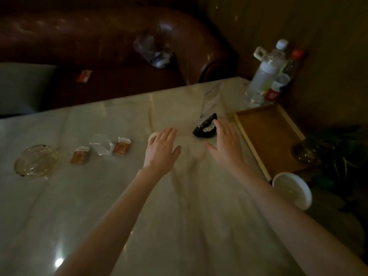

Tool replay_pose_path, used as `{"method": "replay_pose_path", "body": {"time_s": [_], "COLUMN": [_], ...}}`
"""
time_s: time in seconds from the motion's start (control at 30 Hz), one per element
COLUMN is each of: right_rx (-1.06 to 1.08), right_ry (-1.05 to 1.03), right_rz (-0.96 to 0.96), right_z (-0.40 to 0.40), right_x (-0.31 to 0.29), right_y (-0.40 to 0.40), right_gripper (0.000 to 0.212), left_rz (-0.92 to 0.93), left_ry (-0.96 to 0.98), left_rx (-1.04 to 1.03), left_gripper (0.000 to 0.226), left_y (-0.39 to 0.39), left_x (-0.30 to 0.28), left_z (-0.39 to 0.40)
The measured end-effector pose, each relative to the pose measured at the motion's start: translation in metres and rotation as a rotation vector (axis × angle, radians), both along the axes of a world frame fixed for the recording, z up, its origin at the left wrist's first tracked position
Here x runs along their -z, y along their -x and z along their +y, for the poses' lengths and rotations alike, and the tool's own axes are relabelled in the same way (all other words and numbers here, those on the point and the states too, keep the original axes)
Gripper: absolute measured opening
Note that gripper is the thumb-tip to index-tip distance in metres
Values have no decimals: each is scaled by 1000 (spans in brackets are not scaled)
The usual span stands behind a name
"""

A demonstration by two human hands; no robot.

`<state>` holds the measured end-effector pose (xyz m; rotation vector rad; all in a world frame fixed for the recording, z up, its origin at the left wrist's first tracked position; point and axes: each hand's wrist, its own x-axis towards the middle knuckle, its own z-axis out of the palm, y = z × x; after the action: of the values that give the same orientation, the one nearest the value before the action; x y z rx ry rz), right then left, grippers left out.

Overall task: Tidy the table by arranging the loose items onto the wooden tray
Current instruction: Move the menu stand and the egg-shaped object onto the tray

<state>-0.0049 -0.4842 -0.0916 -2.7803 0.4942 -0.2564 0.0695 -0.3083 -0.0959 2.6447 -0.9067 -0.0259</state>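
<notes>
Both hands are spread flat w/ nothing held: left hand (161, 149) by a small white lid (153, 136), right hand (226, 143) beside a black dish (205, 129). Wooden tray (268, 136) is sat at the table's (119, 206) right edge, packets (121, 148) and ashtray (35, 161) left loose on the left.

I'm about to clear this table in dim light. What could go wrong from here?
The white cup sits at the table's near right edge beside the right forearm; a sweep toward the wooden tray could knock it off. The bottles stand close behind the tray and might tip. The clear glass ashtray is hard to see.
</notes>
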Motion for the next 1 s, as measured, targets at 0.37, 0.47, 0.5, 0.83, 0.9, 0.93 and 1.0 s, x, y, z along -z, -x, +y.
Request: {"method": "replay_pose_path", "body": {"time_s": [0.37,0.47,0.5,0.83,0.9,0.93,1.0], "right_rx": [13,52,64,94,93,94,102], "right_ry": [-286,-423,-471,-682,-699,-702,-702], "right_rz": [31,69,81,71,21,0,-38], "right_z": [-65,-73,-75,-79,-78,-78,-78], "right_x": [33,53,60,100,104,104,106], "right_y": [-51,-65,-69,-106,-109,-110,-111], "right_gripper": [110,120,124,139,135,133,126], "left_rz": [144,213,232,237,216,206,190], "left_ry": [33,74,82,228,280,302,324], "left_rx": [-354,-459,-480,-554,-562,-562,-564], "left_gripper": [69,71,71,58,55,54,53], "left_y": [-36,-45,-48,-61,-62,-62,-62], "left_x": [42,55,59,96,100,101,103], "left_z": [-23,-17,-14,-5,-5,-5,-5]}}
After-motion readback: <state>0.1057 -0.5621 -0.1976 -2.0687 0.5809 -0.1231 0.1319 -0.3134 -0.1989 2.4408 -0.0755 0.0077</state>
